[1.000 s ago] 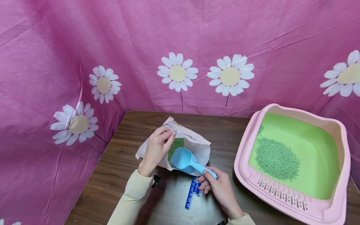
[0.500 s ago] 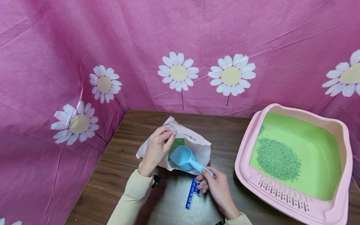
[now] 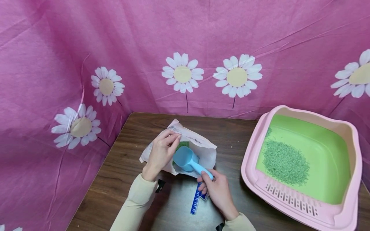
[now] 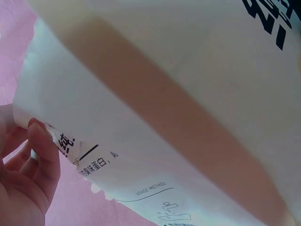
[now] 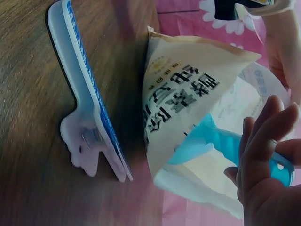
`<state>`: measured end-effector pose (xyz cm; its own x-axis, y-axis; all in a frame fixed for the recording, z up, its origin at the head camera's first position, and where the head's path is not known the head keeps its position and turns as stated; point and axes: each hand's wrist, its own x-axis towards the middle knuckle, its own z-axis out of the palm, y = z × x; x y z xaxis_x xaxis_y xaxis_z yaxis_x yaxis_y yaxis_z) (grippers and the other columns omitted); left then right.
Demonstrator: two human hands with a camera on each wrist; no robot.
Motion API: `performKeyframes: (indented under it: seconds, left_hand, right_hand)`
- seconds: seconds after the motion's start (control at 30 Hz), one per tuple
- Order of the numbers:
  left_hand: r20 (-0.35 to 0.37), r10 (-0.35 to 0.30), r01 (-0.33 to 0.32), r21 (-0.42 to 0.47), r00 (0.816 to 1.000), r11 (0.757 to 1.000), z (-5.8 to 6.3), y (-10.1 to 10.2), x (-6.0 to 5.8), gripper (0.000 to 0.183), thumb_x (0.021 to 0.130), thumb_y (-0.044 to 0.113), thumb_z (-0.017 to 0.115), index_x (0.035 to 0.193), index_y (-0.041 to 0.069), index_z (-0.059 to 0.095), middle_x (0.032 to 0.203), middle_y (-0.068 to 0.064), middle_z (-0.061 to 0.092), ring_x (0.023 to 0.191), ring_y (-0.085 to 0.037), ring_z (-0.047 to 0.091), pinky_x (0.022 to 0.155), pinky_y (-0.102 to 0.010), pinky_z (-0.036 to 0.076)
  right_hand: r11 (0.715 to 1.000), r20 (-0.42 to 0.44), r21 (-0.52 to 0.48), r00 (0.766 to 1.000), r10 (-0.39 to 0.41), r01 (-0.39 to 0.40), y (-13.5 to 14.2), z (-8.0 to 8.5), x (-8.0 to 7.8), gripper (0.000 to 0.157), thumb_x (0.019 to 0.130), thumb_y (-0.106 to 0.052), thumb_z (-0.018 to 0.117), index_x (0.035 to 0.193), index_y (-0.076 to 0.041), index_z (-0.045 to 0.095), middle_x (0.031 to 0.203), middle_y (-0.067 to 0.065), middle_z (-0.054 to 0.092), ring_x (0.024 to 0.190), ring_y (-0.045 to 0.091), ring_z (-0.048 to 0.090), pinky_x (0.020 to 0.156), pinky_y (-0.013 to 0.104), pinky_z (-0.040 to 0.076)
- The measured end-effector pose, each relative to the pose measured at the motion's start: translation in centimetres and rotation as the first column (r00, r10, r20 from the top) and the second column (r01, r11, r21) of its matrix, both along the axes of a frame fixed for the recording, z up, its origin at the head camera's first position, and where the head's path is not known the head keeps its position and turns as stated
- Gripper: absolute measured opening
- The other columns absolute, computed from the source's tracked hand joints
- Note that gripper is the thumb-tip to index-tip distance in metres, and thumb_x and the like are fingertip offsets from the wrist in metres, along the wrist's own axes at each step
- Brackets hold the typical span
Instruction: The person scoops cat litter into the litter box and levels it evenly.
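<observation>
My right hand [image 3: 218, 189] grips the handle of a light blue scoop [image 3: 184, 158], whose bowl lies in the mouth of a pale paper bag [image 3: 206, 154]. Green litter pellets [image 3: 183, 145] show inside the bag, partly covered by the scoop. With thumb and fingers my left hand [image 3: 163, 150] pinches the bag's upper left edge and keeps the mouth spread. In the left wrist view, the fingers [image 4: 44, 146] hold the printed paper edge. The right wrist view shows the scoop [image 5: 221, 141] reaching into the bag's opening, fingers curled round its handle.
A blue sealing clip [image 3: 198, 199] lies on the wooden table [image 3: 115, 186] below the bag, near my right hand. To the right stands a pink litter box [image 3: 251, 173] with a green inside and a patch of pellets [image 3: 284, 162]. A pink flowered cloth [image 3: 144, 38] hangs behind.
My right hand has shifted a little to the left, and the scoop has moved slightly left and deeper over the pellets in the bag. The left hand holds the bag edge in the same place.
</observation>
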<state>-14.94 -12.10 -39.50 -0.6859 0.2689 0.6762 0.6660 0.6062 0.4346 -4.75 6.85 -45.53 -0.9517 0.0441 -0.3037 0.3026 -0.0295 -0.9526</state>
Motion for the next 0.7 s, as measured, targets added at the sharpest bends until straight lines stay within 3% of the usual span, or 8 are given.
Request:
performKeyframes:
  seconds: [0.4,0.7]
  left_hand:
    - [0.005,-0.003,0.003,-0.002,1.0,1.0,0.1,-0.1,0.0,0.013,0.09,0.01,0.064,0.089,0.006,0.076,0.082,-0.001,0.066,0.072,-0.012,0.056,0.063,-0.02,0.043]
    - [-0.005,-0.014,0.014,-0.002,1.0,1.0,0.2,-0.1,0.1,0.012,0.09,0.008,0.065,0.088,0.005,0.076,0.082,-0.002,0.067,0.071,-0.012,0.057,0.062,-0.02,0.044]
  right_hand:
    - [1.0,-0.046,0.007,0.999,0.017,-0.016,-1.6,-0.3,-1.1,0.027,0.096,-0.015,0.058,0.11,0.007,0.064,0.082,0.017,0.071,0.053,0.013,0.063,0.051,0.028,0.055]
    - [0.996,-0.009,-0.088,1.0,0.002,-0.003,-1.9,-0.9,-2.0,0.03,0.097,-0.015,0.055,0.112,0.011,0.059,0.088,0.022,0.071,0.059,0.012,0.066,0.058,0.025,0.056]
